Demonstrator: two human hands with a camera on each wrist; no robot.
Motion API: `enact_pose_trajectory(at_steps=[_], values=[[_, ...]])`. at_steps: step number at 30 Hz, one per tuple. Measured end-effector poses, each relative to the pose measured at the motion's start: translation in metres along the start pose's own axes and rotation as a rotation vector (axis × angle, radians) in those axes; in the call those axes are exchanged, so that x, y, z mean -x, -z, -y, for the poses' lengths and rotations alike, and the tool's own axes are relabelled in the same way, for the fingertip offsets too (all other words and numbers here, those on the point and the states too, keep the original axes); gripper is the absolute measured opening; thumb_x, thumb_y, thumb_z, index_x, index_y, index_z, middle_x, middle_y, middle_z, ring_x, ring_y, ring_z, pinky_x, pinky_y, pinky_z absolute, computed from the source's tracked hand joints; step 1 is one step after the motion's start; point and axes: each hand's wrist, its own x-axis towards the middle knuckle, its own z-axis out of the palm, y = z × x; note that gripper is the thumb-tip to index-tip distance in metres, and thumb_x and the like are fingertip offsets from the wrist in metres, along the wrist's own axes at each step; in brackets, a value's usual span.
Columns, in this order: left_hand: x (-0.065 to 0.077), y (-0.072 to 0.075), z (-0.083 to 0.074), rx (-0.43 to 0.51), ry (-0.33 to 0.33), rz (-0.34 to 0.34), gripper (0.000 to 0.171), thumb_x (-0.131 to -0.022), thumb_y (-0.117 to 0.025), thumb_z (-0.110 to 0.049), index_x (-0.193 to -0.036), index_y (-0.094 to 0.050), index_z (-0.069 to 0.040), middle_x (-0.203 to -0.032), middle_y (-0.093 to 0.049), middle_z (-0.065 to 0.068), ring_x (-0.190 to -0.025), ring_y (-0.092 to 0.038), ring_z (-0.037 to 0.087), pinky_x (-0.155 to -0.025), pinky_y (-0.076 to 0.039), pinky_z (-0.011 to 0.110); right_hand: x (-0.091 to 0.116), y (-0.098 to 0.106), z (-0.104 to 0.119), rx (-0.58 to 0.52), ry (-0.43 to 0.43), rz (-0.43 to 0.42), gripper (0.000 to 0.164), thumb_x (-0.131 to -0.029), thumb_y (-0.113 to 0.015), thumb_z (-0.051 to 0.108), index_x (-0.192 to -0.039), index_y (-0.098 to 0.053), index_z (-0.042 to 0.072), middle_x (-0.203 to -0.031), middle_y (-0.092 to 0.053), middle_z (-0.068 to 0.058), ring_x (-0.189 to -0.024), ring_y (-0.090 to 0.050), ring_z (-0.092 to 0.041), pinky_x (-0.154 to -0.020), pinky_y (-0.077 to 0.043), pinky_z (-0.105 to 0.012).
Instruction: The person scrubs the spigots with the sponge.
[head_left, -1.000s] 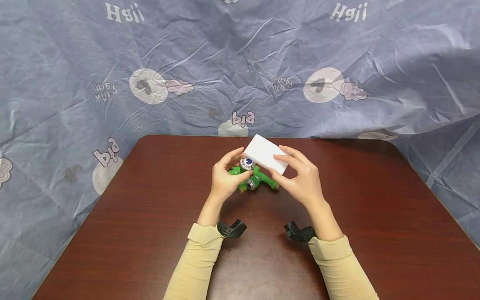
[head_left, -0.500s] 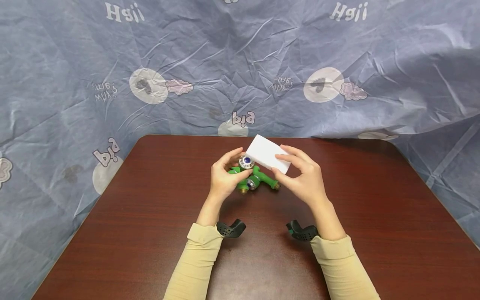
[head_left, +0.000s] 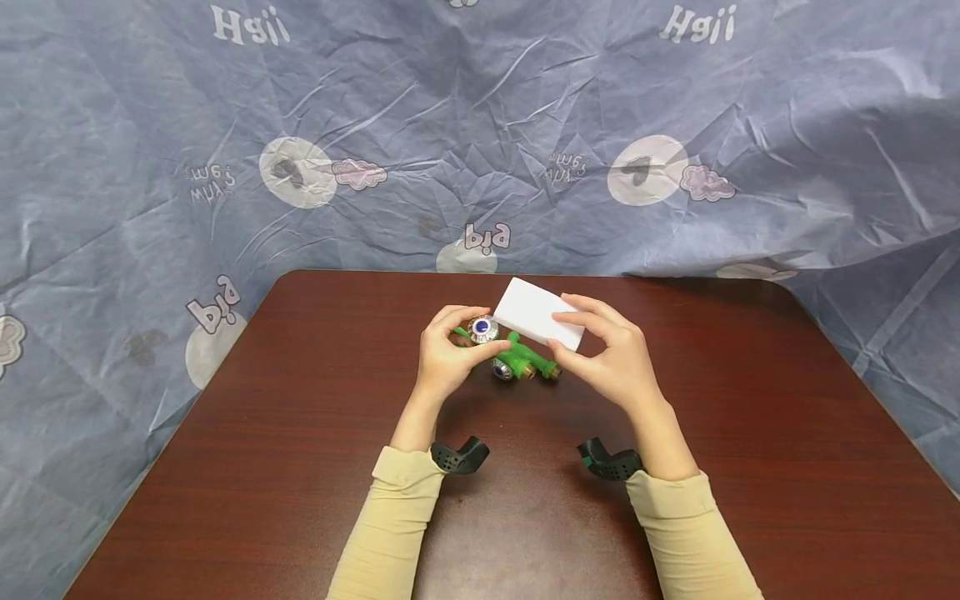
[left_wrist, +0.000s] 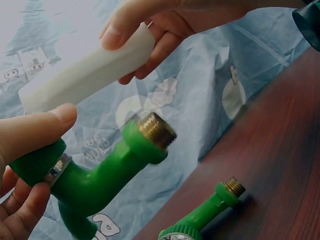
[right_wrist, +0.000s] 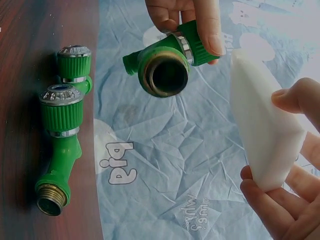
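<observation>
My left hand (head_left: 446,357) pinches the ribbed knob of a green tap (left_wrist: 102,177) between thumb and fingers, holding it above the table. A brass threaded end shows on this tap, and its knob has a silver cap with a blue centre. In my right hand (head_left: 613,350) is a plain white sponge block (head_left: 531,310), gripped near one end by thumb and fingers. The block's far end comes close to the tap's knob; whether they touch I cannot tell. Two more green taps lie below, one nearer (right_wrist: 65,115) and one behind it (right_wrist: 82,65) in the right wrist view.
A dark reddish-brown wooden table (head_left: 300,450) stretches under both arms. Behind its far edge hangs a wrinkled blue-grey cloth (head_left: 465,108) with printed figures and letters. Black wrist pieces (head_left: 459,457) stick inward from both cuffs.
The held tap has turned, its threaded end swinging to the right. My left hand has shifted slightly left and its fingers lower. The sponge and right hand have moved a little right.
</observation>
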Motion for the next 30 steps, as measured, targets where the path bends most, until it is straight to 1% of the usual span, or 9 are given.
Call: enact_pose_trajectory(at_steps=[2,3,6,11,15,18,23,27,30], values=[[0.0,0.0,0.001,-0.022,-0.011,-0.007,0.046,-0.057,-0.091,-0.014,-0.098,-0.07,-0.007,-0.093,-0.061,0.001,-0.078,-0.055,0.014,-0.058,-0.05,0.026,0.0,0.001,0.001,0.003,-0.003,0.008,0.029,-0.067,-0.08,0.008,-0.095,-0.074,0.008,-0.114,-0.065,-0.007,-0.106,-0.06,-0.024,-0.091,-0.04,-0.016],[0.001,0.001,-0.004,-0.03,-0.011,-0.007,0.045,-0.057,-0.091,-0.013,-0.095,-0.069,-0.005,-0.091,-0.061,0.003,-0.076,-0.055,0.015,-0.057,-0.05,0.027,0.0,0.001,0.001,0.006,-0.006,0.017,0.029,-0.067,-0.081,0.009,-0.096,-0.074,0.008,-0.114,-0.065,-0.008,-0.107,-0.059,-0.023,-0.091,-0.04,-0.016],[0.001,0.0,-0.004,-0.064,-0.019,-0.025,0.045,-0.055,-0.092,-0.018,-0.088,-0.064,-0.008,-0.082,-0.057,0.001,-0.066,-0.05,0.015,-0.053,-0.046,0.028,0.0,0.001,0.002,0.024,-0.013,0.05,0.03,-0.068,-0.081,0.01,-0.097,-0.073,0.009,-0.116,-0.064,-0.007,-0.108,-0.059,-0.023,-0.091,-0.04,-0.017],[0.002,-0.003,0.001,-0.135,0.029,-0.069,0.051,-0.052,-0.093,-0.033,-0.083,-0.056,-0.015,-0.062,-0.048,0.003,-0.052,-0.04,0.015,-0.044,-0.032,0.027,0.001,0.0,0.002,0.105,-0.016,0.077,0.03,-0.069,-0.08,0.013,-0.098,-0.073,0.008,-0.116,-0.064,-0.008,-0.107,-0.059,-0.023,-0.086,-0.046,-0.025],[0.004,-0.003,0.001,-0.197,0.069,-0.102,0.053,-0.051,-0.091,-0.044,-0.081,-0.055,-0.019,-0.055,-0.047,-0.001,-0.047,-0.041,0.012,-0.04,-0.031,0.028,0.001,-0.003,0.002,0.131,-0.013,0.053,0.029,-0.069,-0.08,0.014,-0.097,-0.073,0.008,-0.115,-0.064,-0.007,-0.105,-0.06,-0.023,-0.083,-0.047,-0.031],[0.004,-0.004,0.001,-0.218,0.054,-0.116,0.053,-0.051,-0.09,-0.045,-0.081,-0.055,-0.019,-0.058,-0.051,-0.005,-0.045,-0.043,0.01,-0.039,-0.033,0.028,0.002,-0.006,0.003,0.118,0.004,0.059,0.03,-0.069,-0.08,0.014,-0.097,-0.073,0.009,-0.115,-0.064,-0.007,-0.105,-0.06,-0.023,-0.083,-0.047,-0.029],[0.003,-0.004,0.001,-0.241,0.002,-0.096,0.047,-0.054,-0.089,-0.044,-0.087,-0.067,-0.019,-0.078,-0.063,-0.01,-0.053,-0.05,0.008,-0.048,-0.043,0.024,0.002,-0.008,0.002,0.127,0.034,0.073,0.03,-0.068,-0.08,0.012,-0.097,-0.073,0.008,-0.115,-0.064,-0.008,-0.104,-0.061,-0.023,-0.082,-0.049,-0.033],[0.003,-0.004,0.001,-0.239,0.009,-0.05,0.045,-0.055,-0.09,-0.04,-0.089,-0.07,-0.018,-0.083,-0.063,-0.009,-0.056,-0.052,0.009,-0.051,-0.045,0.024,0.003,-0.009,0.0,0.142,0.044,0.073,0.03,-0.068,-0.08,0.012,-0.097,-0.073,0.006,-0.114,-0.064,-0.01,-0.103,-0.061,-0.024,-0.08,-0.05,-0.038],[0.003,-0.003,0.001,-0.207,0.026,-0.004,0.046,-0.056,-0.091,-0.032,-0.093,-0.069,-0.015,-0.087,-0.063,-0.006,-0.056,-0.054,0.01,-0.052,-0.047,0.024,0.003,-0.009,0.0,0.158,0.04,0.073,0.03,-0.069,-0.08,0.014,-0.097,-0.073,0.006,-0.114,-0.064,-0.01,-0.103,-0.061,-0.024,-0.079,-0.05,-0.039]])
